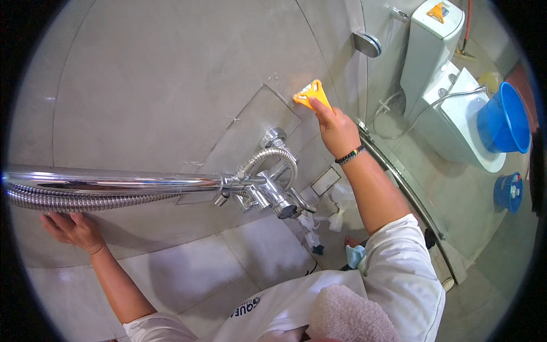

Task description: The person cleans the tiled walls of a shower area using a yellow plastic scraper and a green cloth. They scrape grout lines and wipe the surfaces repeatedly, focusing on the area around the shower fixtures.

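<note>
My right hand (pixel 339 132) is closed on a yellow plastic scraper (pixel 316 97), its broad end against the grey tiled wall (pixel 171 74). Thin whitish scraps (pixel 272 77) cling to the wall beside the scraper, along the outline of a rectangular panel (pixel 245 128). Lower on the left, my left hand (pixel 74 231) lies against the wall with its fingers stretched out. Its fingertips are just beneath the ribbed metal shower hose (pixel 85 200), partly hidden by it. A chrome shower pipe and mixer tap (pixel 268 191) stand out from the wall between my hands.
To the right is a white toilet (pixel 433 51) with another yellow tool (pixel 437 12) on its tank. A blue bucket (pixel 504 122) rests on the toilet, and a smaller blue tub (pixel 508 192) is below. A metal rail (pixel 399 176) runs past my right arm. A hinge (pixel 366 44) juts out above.
</note>
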{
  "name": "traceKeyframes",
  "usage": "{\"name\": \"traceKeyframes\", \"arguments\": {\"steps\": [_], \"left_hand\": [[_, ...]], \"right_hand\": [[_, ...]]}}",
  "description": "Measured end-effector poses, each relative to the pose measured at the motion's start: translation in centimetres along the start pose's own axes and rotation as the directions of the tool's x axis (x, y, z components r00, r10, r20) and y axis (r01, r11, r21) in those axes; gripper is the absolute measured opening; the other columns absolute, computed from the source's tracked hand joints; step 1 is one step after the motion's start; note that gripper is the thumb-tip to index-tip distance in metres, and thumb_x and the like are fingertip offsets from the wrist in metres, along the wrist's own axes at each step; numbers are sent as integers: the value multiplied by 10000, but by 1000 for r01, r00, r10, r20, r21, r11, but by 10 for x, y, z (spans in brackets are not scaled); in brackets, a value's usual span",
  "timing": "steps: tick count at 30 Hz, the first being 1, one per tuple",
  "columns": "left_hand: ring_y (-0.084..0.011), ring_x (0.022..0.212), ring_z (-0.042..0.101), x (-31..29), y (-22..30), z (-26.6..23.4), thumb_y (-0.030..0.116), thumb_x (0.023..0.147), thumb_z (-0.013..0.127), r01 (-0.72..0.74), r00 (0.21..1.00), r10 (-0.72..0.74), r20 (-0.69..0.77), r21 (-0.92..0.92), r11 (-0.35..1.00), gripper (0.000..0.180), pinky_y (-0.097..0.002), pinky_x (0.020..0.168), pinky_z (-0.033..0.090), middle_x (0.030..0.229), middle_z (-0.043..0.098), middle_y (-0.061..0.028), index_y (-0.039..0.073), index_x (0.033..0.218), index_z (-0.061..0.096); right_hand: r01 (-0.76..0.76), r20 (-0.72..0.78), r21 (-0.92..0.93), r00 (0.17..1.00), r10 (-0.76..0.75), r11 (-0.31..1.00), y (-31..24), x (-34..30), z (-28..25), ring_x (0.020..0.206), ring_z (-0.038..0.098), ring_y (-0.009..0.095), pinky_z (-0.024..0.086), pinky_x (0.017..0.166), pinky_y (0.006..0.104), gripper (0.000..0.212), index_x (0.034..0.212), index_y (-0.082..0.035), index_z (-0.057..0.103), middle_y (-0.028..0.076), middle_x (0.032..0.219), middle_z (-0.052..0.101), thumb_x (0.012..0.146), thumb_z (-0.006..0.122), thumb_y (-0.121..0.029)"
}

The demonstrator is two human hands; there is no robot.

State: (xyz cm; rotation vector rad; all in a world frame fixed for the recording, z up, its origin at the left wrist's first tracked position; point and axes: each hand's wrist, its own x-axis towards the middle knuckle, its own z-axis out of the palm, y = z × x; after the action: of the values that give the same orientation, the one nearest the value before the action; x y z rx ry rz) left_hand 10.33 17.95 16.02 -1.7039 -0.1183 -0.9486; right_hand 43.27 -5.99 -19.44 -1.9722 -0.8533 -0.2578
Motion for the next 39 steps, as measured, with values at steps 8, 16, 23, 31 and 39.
{"name": "traceKeyframes", "arguments": {"steps": [8, 16, 23, 31, 39], "left_hand": [[-346, 1145, 342, -4, -10, 4, 360, 856, 420, 1, 1000, -1, 8, -17, 1000, 498, -444, 936, 283, 1259, 344, -209, 55, 1247, 373], [-345, 1165, 312, -4, -14, 2, 373, 870, 386, -50, 998, 51, 46, -25, 998, 507, -436, 953, 251, 1282, 318, -197, 85, 1283, 323], [-343, 1174, 306, -2, -5, 2, 382, 872, 383, -23, 998, 23, 52, -6, 1000, 510, -435, 963, 240, 1298, 301, -190, 94, 1287, 318], [-343, 1175, 310, -7, -7, 3, 350, 867, 399, 14, 998, -14, 58, 1, 1000, 493, -434, 957, 251, 1285, 320, -203, 94, 1283, 330], [-324, 1144, 319, -7, -8, 2, 495, 857, 288, 36, 998, -38, 55, 40, 999, 594, -417, 934, 269, 1228, 358, -201, 38, 1216, 413]], "right_hand": [[-26, 49, -10, 998, 26, 1000, 3, -10, 3, 560, 540, 289, 442, 486, 384, 364, 1093, -266, 501, 110, 667, 515, 762, 528, -118], [44, -92, 38, 995, -40, 998, -11, 8, 2, 559, 545, 279, 446, 479, 376, 405, 1097, -278, 500, 100, 662, 512, 741, 531, -87], [97, -179, 44, 980, -88, 994, -24, 23, -6, 549, 539, 273, 446, 476, 370, 423, 1107, -273, 491, 98, 666, 507, 731, 545, -86], [27, -55, -9, 998, -27, 1000, -15, -3, 4, 553, 532, 285, 434, 474, 384, 386, 1101, -268, 495, 110, 667, 523, 760, 564, -100], [41, -106, 62, 994, -34, 997, -13, -7, 12, 534, 531, 283, 437, 461, 382, 436, 1115, -284, 487, 103, 649, 501, 739, 518, -66]]}}
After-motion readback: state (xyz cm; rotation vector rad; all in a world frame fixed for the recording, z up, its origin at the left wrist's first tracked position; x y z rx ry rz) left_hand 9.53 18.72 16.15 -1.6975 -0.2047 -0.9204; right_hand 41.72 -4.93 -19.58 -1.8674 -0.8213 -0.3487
